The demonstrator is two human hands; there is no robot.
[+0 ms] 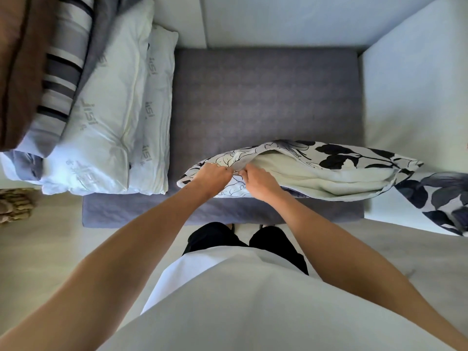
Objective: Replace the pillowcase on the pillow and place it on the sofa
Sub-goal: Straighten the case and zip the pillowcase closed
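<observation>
A white pillow [329, 177] lies on the grey sofa seat [266, 97], partly inside a white pillowcase with dark leaf print [352, 154]. The case's long side gapes open and the pillow's cream fabric shows through it. My left hand [211, 177] pinches the case's edge at the left end of the opening. Right beside it, my right hand [258, 181] pinches the same edge, fingers curled. A second leaf-print piece [435, 198] hangs over the sofa's right arm.
Two bare white pillows [114, 117] with grey lettering lie stacked at the sofa's left, with striped and grey bedding [68, 59] and a brown cloth [20, 72] piled beyond. The sofa's pale backrest [278, 19] and right arm [415, 84] border the seat. A woven item [15, 203] sits on the floor.
</observation>
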